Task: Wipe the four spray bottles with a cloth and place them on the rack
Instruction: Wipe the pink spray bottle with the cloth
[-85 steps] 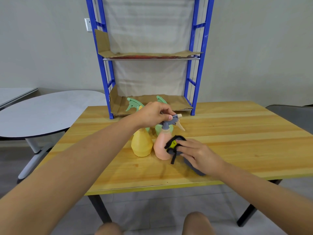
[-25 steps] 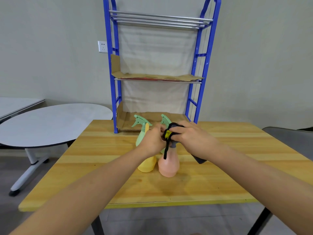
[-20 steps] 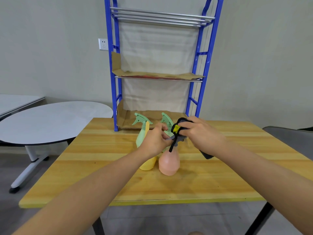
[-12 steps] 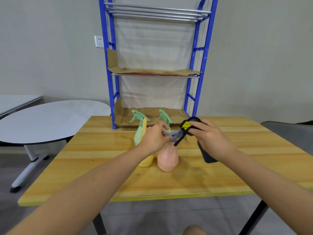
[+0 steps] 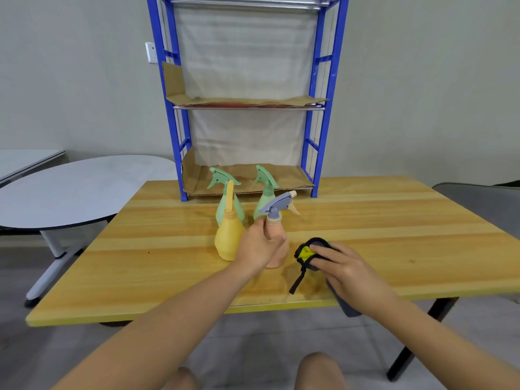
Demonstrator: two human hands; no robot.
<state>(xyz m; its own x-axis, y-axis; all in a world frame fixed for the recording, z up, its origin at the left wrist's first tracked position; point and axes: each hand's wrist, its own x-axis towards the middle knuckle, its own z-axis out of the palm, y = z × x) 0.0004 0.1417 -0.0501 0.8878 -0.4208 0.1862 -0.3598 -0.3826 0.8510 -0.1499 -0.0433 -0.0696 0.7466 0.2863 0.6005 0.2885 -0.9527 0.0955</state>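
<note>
My left hand (image 5: 260, 244) grips the neck of a pink spray bottle (image 5: 278, 256) with a grey trigger head, standing on the wooden table (image 5: 394, 237). Just right of that bottle, low over the table, my right hand (image 5: 346, 267) holds a dark cloth (image 5: 308, 253) with a yellow patch; a strap hangs from it. A yellow bottle (image 5: 228, 237) stands left of the pink one. Two green bottles (image 5: 225, 192) (image 5: 266, 190) stand behind them. The blue rack (image 5: 247, 102) at the table's far edge has cardboard-lined shelves with nothing on them.
A round white table (image 5: 73, 190) stands to the left, beyond the wooden table's edge. A grey chair back (image 5: 484, 204) shows at the right. My knees are visible below the near table edge.
My right hand has come down with the cloth from the pink bottle's trigger head to beside its base. The left hand stays on the bottle's neck.
</note>
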